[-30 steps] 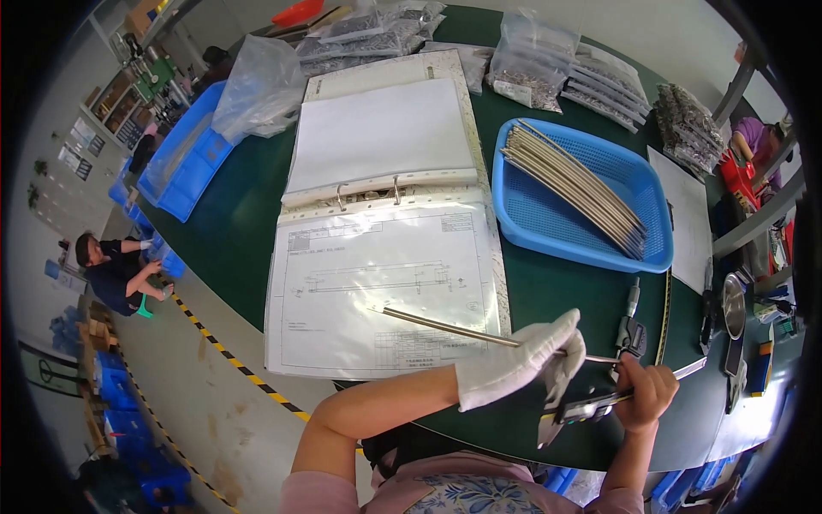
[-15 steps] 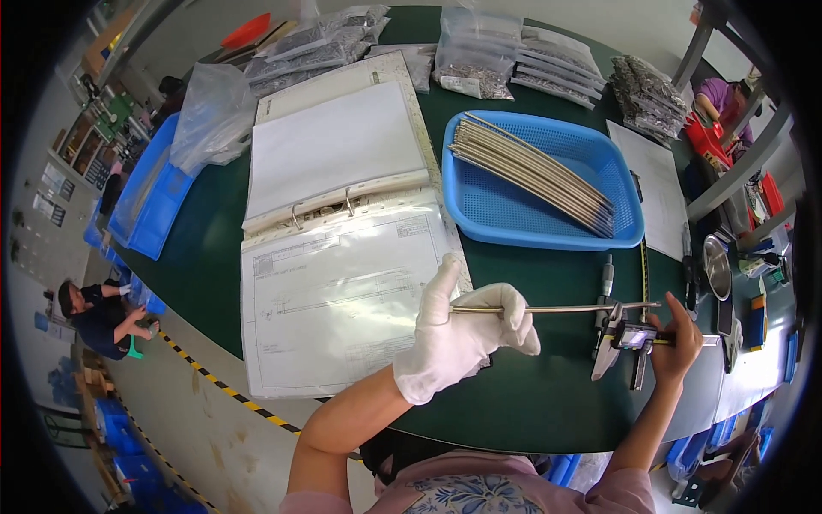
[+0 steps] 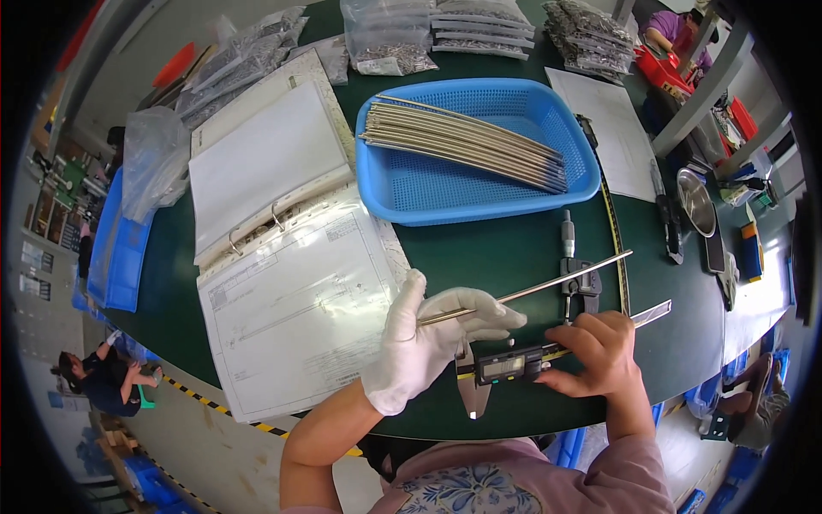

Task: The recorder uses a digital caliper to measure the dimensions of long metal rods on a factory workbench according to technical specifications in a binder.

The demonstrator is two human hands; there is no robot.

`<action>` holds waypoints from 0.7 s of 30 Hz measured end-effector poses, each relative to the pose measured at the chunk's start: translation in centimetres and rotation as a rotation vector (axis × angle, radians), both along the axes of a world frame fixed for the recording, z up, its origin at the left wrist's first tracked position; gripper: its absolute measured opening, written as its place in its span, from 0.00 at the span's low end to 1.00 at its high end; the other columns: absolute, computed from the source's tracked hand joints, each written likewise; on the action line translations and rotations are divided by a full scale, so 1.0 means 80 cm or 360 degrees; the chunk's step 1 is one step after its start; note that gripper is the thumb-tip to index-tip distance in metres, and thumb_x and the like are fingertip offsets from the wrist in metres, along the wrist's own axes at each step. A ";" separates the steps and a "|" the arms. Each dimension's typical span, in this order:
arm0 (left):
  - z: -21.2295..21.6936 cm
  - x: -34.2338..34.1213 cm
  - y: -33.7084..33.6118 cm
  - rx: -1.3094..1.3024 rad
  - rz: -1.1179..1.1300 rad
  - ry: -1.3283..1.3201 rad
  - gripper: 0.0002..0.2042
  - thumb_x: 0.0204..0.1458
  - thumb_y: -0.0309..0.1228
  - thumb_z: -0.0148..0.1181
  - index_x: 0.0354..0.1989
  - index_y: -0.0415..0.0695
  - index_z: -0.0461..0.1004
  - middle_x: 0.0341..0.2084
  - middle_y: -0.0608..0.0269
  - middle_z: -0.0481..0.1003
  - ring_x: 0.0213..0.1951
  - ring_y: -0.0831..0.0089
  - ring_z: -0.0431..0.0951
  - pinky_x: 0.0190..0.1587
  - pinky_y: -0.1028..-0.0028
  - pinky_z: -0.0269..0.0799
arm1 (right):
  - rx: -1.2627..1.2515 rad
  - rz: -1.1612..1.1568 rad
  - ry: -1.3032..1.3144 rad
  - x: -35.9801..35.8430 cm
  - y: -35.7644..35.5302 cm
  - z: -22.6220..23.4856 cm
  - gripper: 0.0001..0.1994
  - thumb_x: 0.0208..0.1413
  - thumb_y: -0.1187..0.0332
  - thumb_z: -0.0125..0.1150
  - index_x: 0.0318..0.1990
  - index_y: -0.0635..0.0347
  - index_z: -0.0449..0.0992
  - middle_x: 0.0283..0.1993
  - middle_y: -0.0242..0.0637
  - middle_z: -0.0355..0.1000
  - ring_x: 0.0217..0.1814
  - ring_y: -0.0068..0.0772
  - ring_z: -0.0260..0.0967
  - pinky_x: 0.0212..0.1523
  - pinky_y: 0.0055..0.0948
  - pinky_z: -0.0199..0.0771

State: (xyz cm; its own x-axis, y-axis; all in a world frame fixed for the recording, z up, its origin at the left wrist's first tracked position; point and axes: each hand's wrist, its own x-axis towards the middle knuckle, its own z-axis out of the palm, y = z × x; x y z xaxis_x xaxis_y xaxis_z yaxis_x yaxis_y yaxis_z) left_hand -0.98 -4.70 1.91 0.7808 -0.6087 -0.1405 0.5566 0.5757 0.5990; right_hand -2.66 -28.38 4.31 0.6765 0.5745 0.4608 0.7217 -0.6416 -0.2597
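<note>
My left hand [image 3: 428, 343], in a white glove, grips a thin metal rod [image 3: 561, 281] that slants up to the right over the green table [image 3: 505, 248]. My bare right hand [image 3: 599, 353] holds a digital caliper [image 3: 505, 368] by its slider, its jaws pointing down near the table's front edge beside the gloved fingers. A micrometer [image 3: 572, 265] lies on the table just behind the rod. A blue basket [image 3: 445, 184] holding several more metal rods [image 3: 467, 141] stands further back.
An open ring binder [image 3: 274, 214] with drawing sheets lies at the left. Bags of small parts [image 3: 479, 30] line the back edge. A white sheet [image 3: 604, 120], a steel ruler and a metal dish [image 3: 695, 201] are at the right. Another person [image 3: 103, 377] sits on the floor at lower left.
The view has tilted down and closer. My left hand raised the rod off the binder page and brought it to the caliper, which my right hand moved left toward the glove.
</note>
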 end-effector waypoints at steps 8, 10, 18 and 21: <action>0.003 -0.003 -0.002 0.0213 0.0089 0.0108 0.44 0.52 0.65 0.18 0.37 0.36 0.74 0.40 0.35 0.73 0.47 0.52 0.73 0.55 0.60 0.63 | -0.0031 -0.0021 0.0002 0.000 -0.003 -0.004 0.21 0.35 0.50 0.68 0.29 0.58 0.73 0.17 0.28 0.61 0.14 0.29 0.62 0.15 0.26 0.59; 0.000 -0.003 0.001 0.0245 0.0087 0.0112 0.45 0.51 0.66 0.18 0.37 0.36 0.75 0.40 0.35 0.73 0.47 0.52 0.74 0.56 0.60 0.63 | -0.0007 -0.0021 -0.0003 -0.001 -0.001 -0.005 0.21 0.36 0.49 0.68 0.29 0.58 0.73 0.17 0.28 0.61 0.14 0.29 0.62 0.15 0.26 0.59; -0.004 -0.003 0.004 0.0270 0.0012 -0.0007 0.46 0.52 0.66 0.16 0.47 0.35 0.71 0.43 0.44 0.74 0.47 0.60 0.74 0.55 0.64 0.63 | -0.0016 -0.0018 0.0022 0.000 0.000 -0.006 0.22 0.36 0.50 0.67 0.29 0.59 0.73 0.17 0.29 0.62 0.15 0.29 0.63 0.15 0.26 0.60; -0.005 -0.003 0.004 0.0304 0.0019 -0.0034 0.46 0.52 0.66 0.16 0.47 0.35 0.71 0.43 0.45 0.74 0.47 0.61 0.74 0.55 0.64 0.64 | -0.0023 -0.0027 0.0036 0.000 -0.001 -0.007 0.21 0.36 0.50 0.68 0.29 0.59 0.73 0.18 0.29 0.62 0.15 0.29 0.64 0.15 0.26 0.61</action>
State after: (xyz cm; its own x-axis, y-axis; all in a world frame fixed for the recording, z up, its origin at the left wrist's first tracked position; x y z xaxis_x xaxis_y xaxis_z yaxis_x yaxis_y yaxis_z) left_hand -1.24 -4.38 1.54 0.7918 -0.5633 -0.2361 0.5366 0.4570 0.7094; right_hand -2.68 -28.44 3.74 0.6965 0.5691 0.4370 0.7046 -0.6576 -0.2666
